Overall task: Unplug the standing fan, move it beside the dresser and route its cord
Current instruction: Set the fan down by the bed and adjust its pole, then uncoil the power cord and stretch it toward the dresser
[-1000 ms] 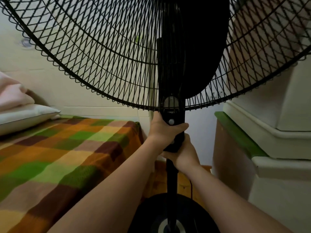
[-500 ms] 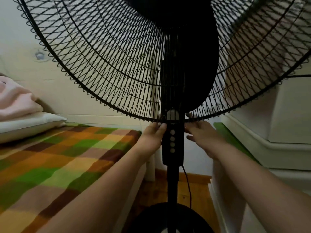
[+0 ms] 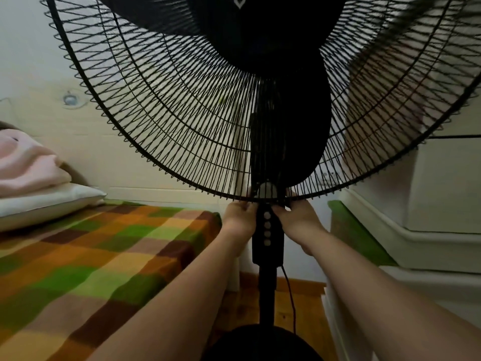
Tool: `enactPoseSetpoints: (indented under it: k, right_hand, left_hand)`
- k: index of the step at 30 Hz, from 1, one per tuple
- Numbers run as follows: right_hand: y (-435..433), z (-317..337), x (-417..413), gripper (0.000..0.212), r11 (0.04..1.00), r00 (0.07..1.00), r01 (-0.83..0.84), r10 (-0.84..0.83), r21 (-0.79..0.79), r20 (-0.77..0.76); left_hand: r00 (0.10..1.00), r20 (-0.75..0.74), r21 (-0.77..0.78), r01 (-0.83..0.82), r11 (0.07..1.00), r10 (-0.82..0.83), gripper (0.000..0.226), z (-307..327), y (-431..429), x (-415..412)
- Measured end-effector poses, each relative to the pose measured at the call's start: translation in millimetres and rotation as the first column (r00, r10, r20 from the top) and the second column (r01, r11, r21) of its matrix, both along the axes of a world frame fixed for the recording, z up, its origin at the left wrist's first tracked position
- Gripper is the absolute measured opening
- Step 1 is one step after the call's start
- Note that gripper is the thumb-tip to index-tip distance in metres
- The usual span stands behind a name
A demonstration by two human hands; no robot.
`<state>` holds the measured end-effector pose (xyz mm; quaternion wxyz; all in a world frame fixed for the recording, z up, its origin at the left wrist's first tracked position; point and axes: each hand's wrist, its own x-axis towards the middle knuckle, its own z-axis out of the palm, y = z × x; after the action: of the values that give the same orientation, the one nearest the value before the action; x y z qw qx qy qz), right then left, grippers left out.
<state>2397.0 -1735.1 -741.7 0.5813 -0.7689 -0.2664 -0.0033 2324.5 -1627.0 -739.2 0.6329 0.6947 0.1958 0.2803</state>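
Fingers (image 3: 246, 205) of the left hand (image 3: 239, 220) curl onto the bottom rim of the fan (image 3: 268, 126) grille at centre frame, and the right hand (image 3: 299, 220) grips the same rim just across the control panel (image 3: 267, 230). Both hands are closed on the fan, one on each side of the pole (image 3: 267, 293). Its cord (image 3: 291, 300) hangs beside the pole toward the base (image 3: 260, 342) at bottom centre. A checked bed (image 3: 99, 256) fills the lower left, a pale dresser (image 3: 429, 217) the right.

Both bare forearms reach forward; left hand (image 3: 240, 217) and right hand (image 3: 299, 217) level, fingers curled.
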Motion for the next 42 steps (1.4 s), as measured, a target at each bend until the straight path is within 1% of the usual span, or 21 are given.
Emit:
enactPoseSetpoints:
  k: [5,9,13,18,19,22,26,29,31,34,36,38,42]
  right_hand:
    - [3,-2,2,0.033,0.998,0.997,0.053,-0.051,-0.017,0.059]
    - [5,-4,2,0.035,0.995,0.994,0.091,-0.089,-0.027,0.064]
    - [8,-5,0,0.032,0.991,0.989,0.134,-0.133,-0.014,0.070]
    - [6,-5,-2,0.032,0.990,0.986,0.141,-0.140,-0.009,0.090]
    - [6,-5,-3,0.032,0.990,0.986,0.139,-0.138,-0.006,0.090]
    - [4,-4,-3,0.032,0.993,0.989,0.120,-0.119,-0.012,0.090]
    - [2,-5,-5,0.032,0.995,0.992,0.100,-0.099,-0.003,0.080]
    - [-1,-6,-4,0.031,0.997,0.992,0.069,-0.067,-0.016,0.110]
    - [-6,-7,-2,0.032,0.999,0.991,0.031,-0.025,-0.044,0.129]
    - [-19,-17,2,0.046,0.999,0.996,-0.008,0.013,-0.047,0.093]
    - [-30,-32,4,0.052,0.999,0.999,-0.006,0.008,-0.036,0.050]
    - [-37,-50,8,0.049,0.998,0.999,-0.001,0.003,-0.066,0.040]
    - [-43,-84,13,0.046,0.988,1.000,-0.011,0.009,-0.155,-0.013]
  left_hand:
    - [1.000,-0.001,-0.006,0.000,1.000,0.000,0.025,0,2,1]
    - [0.999,-0.020,0.004,0.041,0.999,-0.041,0.022,0,5,1]
    - [0.999,-0.028,0.031,0.044,0.999,-0.044,0.022,4,6,1]
    - [0.999,-0.034,0.004,0.030,1.000,-0.029,0.015,3,6,4]
    - [0.999,-0.023,0.002,0.030,1.000,-0.030,0.015,3,6,5]
    - [0.999,-0.007,0.005,0.035,0.999,-0.035,0.026,1,8,8]
    - [0.998,0.001,-0.020,0.056,0.998,-0.056,0.026,-1,9,7]
    - [0.998,-0.016,0.016,0.053,0.998,-0.053,0.026,-3,10,6]
    - [0.998,-0.019,0.071,0.068,0.995,-0.066,0.028,-7,10,3]
    - [0.995,0.020,0.212,0.090,0.973,-0.096,0.027,-22,15,-6]
    - [0.992,0.024,0.235,0.116,0.965,-0.125,0.035,-37,18,-11]
    - [0.992,-0.016,0.248,0.122,0.961,-0.122,0.041,-55,19,-14]
    - [0.988,-0.137,0.231,0.098,0.968,-0.067,0.045,-93,15,-10]
